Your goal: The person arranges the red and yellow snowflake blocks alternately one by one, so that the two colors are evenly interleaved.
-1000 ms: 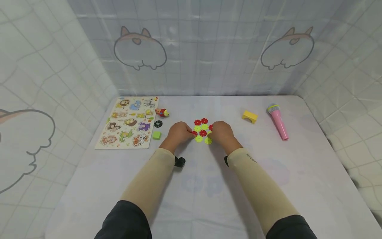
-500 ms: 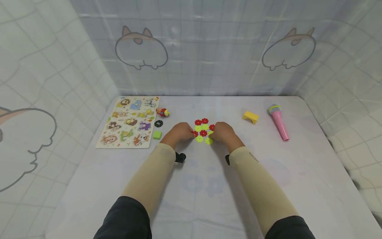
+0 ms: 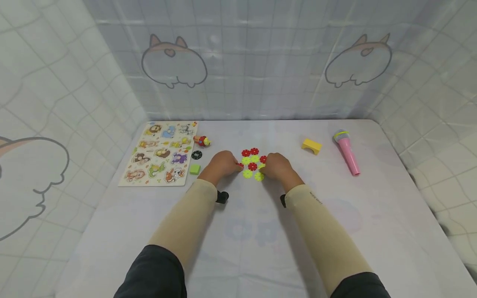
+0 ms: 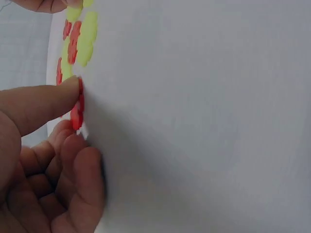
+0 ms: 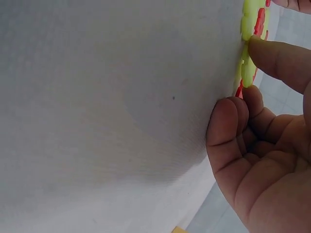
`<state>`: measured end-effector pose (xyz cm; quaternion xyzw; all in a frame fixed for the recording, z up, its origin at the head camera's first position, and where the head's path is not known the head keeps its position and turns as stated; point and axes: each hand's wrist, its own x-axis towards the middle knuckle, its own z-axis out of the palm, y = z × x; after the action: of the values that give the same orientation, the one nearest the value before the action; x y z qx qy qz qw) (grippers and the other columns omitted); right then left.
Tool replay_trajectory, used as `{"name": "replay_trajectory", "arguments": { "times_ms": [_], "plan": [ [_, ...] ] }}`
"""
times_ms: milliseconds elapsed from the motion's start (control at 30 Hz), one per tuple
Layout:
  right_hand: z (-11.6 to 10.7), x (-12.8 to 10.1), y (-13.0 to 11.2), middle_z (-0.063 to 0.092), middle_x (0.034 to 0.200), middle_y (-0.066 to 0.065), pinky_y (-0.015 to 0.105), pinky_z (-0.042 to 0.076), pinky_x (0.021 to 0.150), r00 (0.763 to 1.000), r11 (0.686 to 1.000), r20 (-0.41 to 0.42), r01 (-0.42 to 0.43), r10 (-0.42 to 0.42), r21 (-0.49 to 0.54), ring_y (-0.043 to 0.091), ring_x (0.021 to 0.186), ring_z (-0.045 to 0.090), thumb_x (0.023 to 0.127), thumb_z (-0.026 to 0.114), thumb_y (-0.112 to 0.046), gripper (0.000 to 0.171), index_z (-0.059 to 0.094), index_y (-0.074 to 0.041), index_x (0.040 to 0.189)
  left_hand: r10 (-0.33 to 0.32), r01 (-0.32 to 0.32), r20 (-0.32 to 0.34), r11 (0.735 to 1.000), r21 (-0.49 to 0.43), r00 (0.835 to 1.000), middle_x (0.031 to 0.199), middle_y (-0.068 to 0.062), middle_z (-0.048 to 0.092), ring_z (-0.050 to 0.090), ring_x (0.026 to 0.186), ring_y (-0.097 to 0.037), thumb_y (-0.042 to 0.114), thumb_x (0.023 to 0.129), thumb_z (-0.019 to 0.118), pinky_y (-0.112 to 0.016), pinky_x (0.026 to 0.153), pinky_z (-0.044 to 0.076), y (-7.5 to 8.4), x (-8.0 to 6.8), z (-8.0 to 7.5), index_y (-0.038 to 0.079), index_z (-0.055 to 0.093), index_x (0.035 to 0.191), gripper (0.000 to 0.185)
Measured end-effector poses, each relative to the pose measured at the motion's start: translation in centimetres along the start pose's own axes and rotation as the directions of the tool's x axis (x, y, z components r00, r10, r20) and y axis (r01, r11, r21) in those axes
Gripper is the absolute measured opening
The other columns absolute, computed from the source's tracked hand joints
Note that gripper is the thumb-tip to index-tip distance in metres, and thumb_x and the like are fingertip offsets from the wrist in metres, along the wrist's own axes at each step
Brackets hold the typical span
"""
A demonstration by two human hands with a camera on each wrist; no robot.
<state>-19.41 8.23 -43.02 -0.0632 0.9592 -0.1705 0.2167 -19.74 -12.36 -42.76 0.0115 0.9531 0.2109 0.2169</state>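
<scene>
At frame centre, I saw my left hand [image 3: 222,163] and right hand [image 3: 276,165] each pinching the flat cluster of red and yellow-green plastic flower discs [image 3: 252,163] on smooth white cloth [image 3: 242,231].

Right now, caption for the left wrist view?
Left hand pinches a red disc at the cluster edge.

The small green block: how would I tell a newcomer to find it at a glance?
Start at the animal puzzle board lying at the table's left side. Just off its lower right corner, left of the left hand, sits the small green block. It is the only plain green square there; the neighbouring black disc is round and dark.
</scene>
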Motion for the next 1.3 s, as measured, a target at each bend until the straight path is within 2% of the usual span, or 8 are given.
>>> {"name": "replay_trajectory", "arguments": {
  "times_ms": [267, 567, 800, 933, 1033, 1167, 1233, 1300],
  "plan": [
    [0.0, -0.2, 0.0, 0.064, 0.104, 0.014, 0.039, 0.052, 0.084, 1.0, 0.999, -0.003, -0.014, 0.014, 0.031, 0.028, 0.093, 0.058, 0.097, 0.073, -0.026, 0.045, 0.065, 0.008, 0.125, 0.004, -0.008, 0.1, 0.999, 0.04, 0.995, 0.096, -0.007, 0.063, 0.056, 0.086, -0.022, 0.031, 0.095, 0.07, -0.036, 0.077, 0.048, -0.2, -0.1, -0.8, 0.006, 0.071, 0.102, 0.026],
    [0.1, 0.0, 0.4, 0.063, 0.101, 0.013, 0.038, 0.051, 0.082, 1.0, 0.999, -0.008, 0.0, 0.001, 0.047, 0.027, 0.092, 0.057, 0.097, 0.072, -0.023, 0.037, 0.065, 0.006, 0.12, 0.021, -0.02, -0.011, 0.996, 0.087, 1.0, 0.091, -0.007, 0.066, 0.059, 0.086, -0.024, 0.027, 0.094, 0.072, -0.036, 0.079, 0.049, -0.3, -0.6, -0.7, 0.005, 0.07, 0.096, 0.022],
    [0.3, 0.0, 0.4, 0.063, 0.099, 0.013, 0.038, 0.051, 0.081, 1.0, 0.998, -0.002, -0.001, 0.001, 0.066, 0.027, 0.09, 0.057, 0.098, 0.072, -0.023, 0.036, 0.066, 0.006, 0.119, -0.025, 0.015, 0.061, 0.988, 0.156, 0.998, 0.096, -0.01, 0.064, 0.057, 0.093, -0.026, 0.033, 0.1, 0.065, -0.039, 0.086, 0.049, -0.3, -0.9, -0.6, 0.001, 0.07, 0.113, 0.035],
    [0.4, -0.1, 0.4, 0.063, 0.097, 0.012, 0.037, 0.051, 0.078, 1.0, 0.997, -0.014, -0.001, 0.002, 0.076, 0.027, 0.088, 0.057, 0.098, 0.073, -0.023, 0.032, 0.068, 0.004, 0.114, 0.004, -0.011, 0.045, 0.988, 0.151, 0.999, 0.099, -0.009, 0.064, 0.058, 0.094, -0.026, 0.03, 0.1, 0.066, -0.039, 0.087, 0.05, -0.4, -0.7, -0.2, 0.003, 0.069, 0.112, 0.031],
    [0.5, -0.2, 0.5, 0.062, 0.097, 0.012, 0.038, 0.051, 0.078, 1.0, 0.995, -0.029, 0.0, 0.003, 0.102, 0.027, 0.089, 0.057, 0.097, 0.073, -0.023, 0.029, 0.066, 0.002, 0.111, 0.046, -0.045, -0.006, 0.994, 0.099, 0.999, 0.102, -0.007, 0.065, 0.057, 0.097, -0.024, 0.027, 0.098, 0.07, -0.038, 0.09, 0.05, -0.7, -0.5, 0.3, 0.006, 0.068, 0.111, 0.024],
    [0.4, -0.6, 0.9, 0.061, 0.102, 0.012, 0.039, 0.05, 0.08, 0.999, 0.977, -0.047, 0.007, 0.003, 0.213, 0.028, 0.094, 0.056, 0.097, 0.072, -0.02, 0.024, 0.062, -0.003, 0.111, 0.07, -0.075, -0.069, 0.995, -0.072, 0.995, 0.102, -0.005, 0.065, 0.059, 0.096, -0.023, 0.024, 0.097, 0.075, -0.037, 0.088, 0.051, -1.4, -1.0, 0.6, 0.009, 0.067, 0.113, 0.024],
    [0.2, -1.1, 1.4, 0.06, 0.105, 0.011, 0.039, 0.05, 0.081, 0.998, 0.957, -0.055, 0.014, 0.002, 0.29, 0.027, 0.096, 0.055, 0.098, 0.07, -0.018, 0.021, 0.06, -0.006, 0.112, 0.075, -0.089, -0.084, 0.98, -0.18, 0.994, 0.102, -0.004, 0.066, 0.062, 0.093, -0.022, 0.026, 0.096, 0.077, -0.036, 0.085, 0.052, -1.8, -1.7, 0.4, 0.011, 0.067, 0.114, 0.025],
    [-0.2, -1.7, 2.2, 0.059, 0.106, 0.012, 0.038, 0.05, 0.08, 0.998, 0.93, -0.069, 0.033, -0.008, 0.366, 0.027, 0.096, 0.057, 0.1, 0.068, -0.016, 0.019, 0.059, -0.006, 0.114, 0.092, -0.113, -0.08, 0.945, -0.308, 0.993, 0.103, -0.004, 0.068, 0.067, 0.09, -0.02, 0.026, 0.096, 0.078, -0.037, 0.085, 0.054, -2.1, -2.6, -0.1, 0.012, 0.068, 0.116, 0.026]
  ]
}}
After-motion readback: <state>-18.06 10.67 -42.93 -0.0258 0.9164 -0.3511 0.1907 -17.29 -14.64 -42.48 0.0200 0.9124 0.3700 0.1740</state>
